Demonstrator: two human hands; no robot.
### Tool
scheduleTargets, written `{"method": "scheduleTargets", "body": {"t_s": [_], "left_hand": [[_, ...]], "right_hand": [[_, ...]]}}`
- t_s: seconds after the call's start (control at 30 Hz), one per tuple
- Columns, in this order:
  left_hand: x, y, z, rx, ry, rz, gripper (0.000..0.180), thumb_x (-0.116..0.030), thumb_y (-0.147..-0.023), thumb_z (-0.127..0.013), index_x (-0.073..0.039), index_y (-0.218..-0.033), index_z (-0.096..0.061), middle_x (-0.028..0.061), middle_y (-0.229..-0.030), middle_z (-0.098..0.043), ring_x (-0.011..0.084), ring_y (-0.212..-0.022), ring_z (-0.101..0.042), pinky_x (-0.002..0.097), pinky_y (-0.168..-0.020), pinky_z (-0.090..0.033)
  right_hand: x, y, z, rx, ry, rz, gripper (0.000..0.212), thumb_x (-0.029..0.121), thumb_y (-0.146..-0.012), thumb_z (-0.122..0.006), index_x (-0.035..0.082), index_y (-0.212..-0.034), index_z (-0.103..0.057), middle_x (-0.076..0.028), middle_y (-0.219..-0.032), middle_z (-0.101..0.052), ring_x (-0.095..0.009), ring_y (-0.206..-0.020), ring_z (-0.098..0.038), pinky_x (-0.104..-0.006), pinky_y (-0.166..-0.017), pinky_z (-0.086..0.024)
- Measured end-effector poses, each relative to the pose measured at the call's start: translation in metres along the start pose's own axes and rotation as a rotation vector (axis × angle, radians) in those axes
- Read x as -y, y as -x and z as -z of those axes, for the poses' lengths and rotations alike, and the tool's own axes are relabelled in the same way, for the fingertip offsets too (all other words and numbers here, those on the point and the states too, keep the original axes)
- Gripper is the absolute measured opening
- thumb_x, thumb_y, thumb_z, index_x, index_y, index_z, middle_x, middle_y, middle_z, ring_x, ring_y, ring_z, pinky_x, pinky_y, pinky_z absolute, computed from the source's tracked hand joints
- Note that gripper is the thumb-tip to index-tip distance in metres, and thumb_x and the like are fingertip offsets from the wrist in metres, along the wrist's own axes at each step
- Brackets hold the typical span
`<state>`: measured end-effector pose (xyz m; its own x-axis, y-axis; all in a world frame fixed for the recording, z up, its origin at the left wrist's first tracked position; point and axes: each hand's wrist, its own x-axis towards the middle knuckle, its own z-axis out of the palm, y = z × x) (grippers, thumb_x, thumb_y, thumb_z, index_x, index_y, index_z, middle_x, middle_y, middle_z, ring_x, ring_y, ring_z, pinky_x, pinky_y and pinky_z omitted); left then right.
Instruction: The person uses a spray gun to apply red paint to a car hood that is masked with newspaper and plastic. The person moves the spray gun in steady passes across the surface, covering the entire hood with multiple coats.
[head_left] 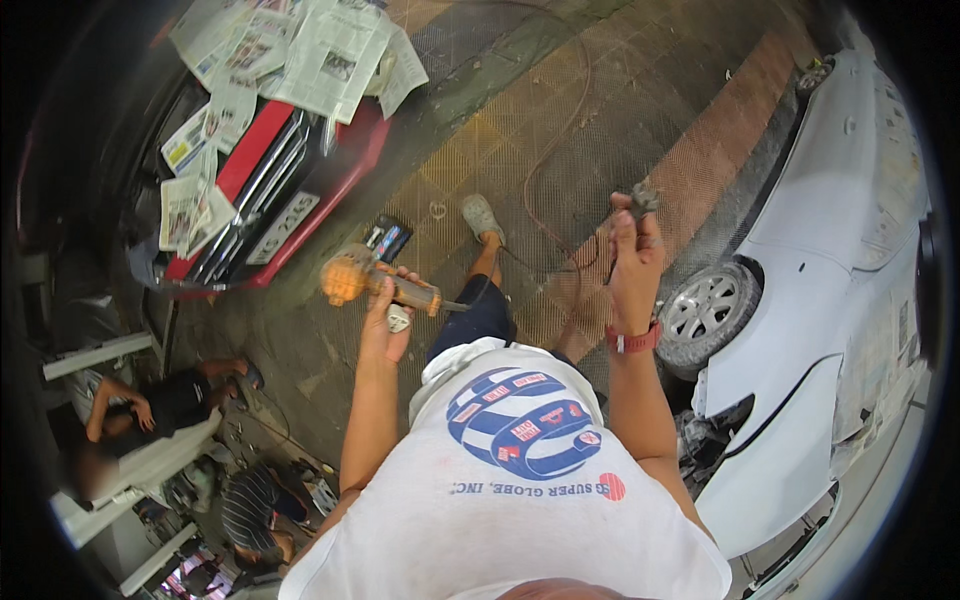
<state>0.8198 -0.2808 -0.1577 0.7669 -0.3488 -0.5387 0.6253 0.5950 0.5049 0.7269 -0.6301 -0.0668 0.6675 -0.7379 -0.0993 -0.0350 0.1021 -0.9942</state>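
Observation:
My left hand [388,325] is wrapped round the body of an orange corded power tool [350,277], shaped like a grinder or polisher. Its rounded head points left, and a dark cord leaves its rear end. A small white rounded piece [398,318] lies against my left palm; its kind is unclear. Farther right, my raised right hand [635,255], with a red band at the wrist, has its fingers closed on a small grey lumpy piece [645,201]. Too little of that piece shows to name it. A thin dark cord hangs near those fingers.
Newspaper sheets [335,60] cover part of a red car [345,165] at the far left. A pale car [800,300] with a bare front wheel [710,315] stands right. A hose [530,185] crosses the patterned floor. Two people [170,405] are at the lower left.

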Motion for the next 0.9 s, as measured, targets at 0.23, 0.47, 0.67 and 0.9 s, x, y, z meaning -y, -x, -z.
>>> {"method": "scheduleTargets", "body": {"t_s": [0.23, 0.47, 0.67, 0.9], "left_hand": [[-0.017, -0.227, -0.118, 0.146, -0.08, 0.156, 0.034, -0.021, -0.099, -0.071, -0.019, -0.129, -0.055, 0.0061, -0.123, -0.064, 0.022, -0.115, -0.064, 0.0392, -0.096, -0.053], [-0.104, -0.339, -0.291, 0.337, -0.312, 0.161, 0.044, -0.021, -0.098, -0.074, -0.012, -0.138, -0.057, 0.0018, -0.119, -0.069, 0.0129, -0.106, -0.065, 0.0281, -0.081, -0.052], [-0.161, -0.454, -0.392, 0.402, -0.535, 0.201, 0.05, -0.018, -0.095, -0.077, -0.011, -0.14, -0.056, 0.0022, -0.117, -0.069, 0.015, -0.107, -0.067, 0.0292, -0.079, -0.054], [-0.187, -0.634, -0.474, 0.383, -0.389, 0.02, 0.046, -0.009, -0.098, -0.069, -0.011, -0.139, -0.049, 0.0098, -0.121, -0.065, 0.0253, -0.115, -0.064, 0.0409, -0.098, -0.054]], "right_hand": [[-0.006, -0.174, -0.124, 0.283, 0.143, -0.056, 0.018, 0.017, -0.105, -0.064, 0.0, -0.111, -0.066, 0.006, -0.091, -0.061, -0.003, -0.078, -0.05, -0.0202, -0.066, -0.041], [0.053, -0.333, -0.227, 0.428, 0.143, -0.027, 0.016, 0.015, -0.103, -0.066, -0.001, -0.108, -0.066, 0.001, -0.088, -0.063, -0.003, -0.08, -0.052, -0.0223, -0.067, -0.043], [0.059, -0.476, -0.251, 0.34, 0.008, -0.019, 0.03, 0.021, -0.109, -0.056, 0.002, -0.129, -0.067, 0.003, -0.083, -0.06, -0.006, -0.075, -0.054, -0.0234, -0.068, -0.044], [0.072, -0.714, -0.265, 0.106, -0.081, -0.067, 0.028, 0.027, -0.109, -0.056, 0.008, -0.127, -0.067, 0.009, -0.079, -0.05, -0.001, -0.071, -0.044, -0.0196, -0.064, -0.04]]}}
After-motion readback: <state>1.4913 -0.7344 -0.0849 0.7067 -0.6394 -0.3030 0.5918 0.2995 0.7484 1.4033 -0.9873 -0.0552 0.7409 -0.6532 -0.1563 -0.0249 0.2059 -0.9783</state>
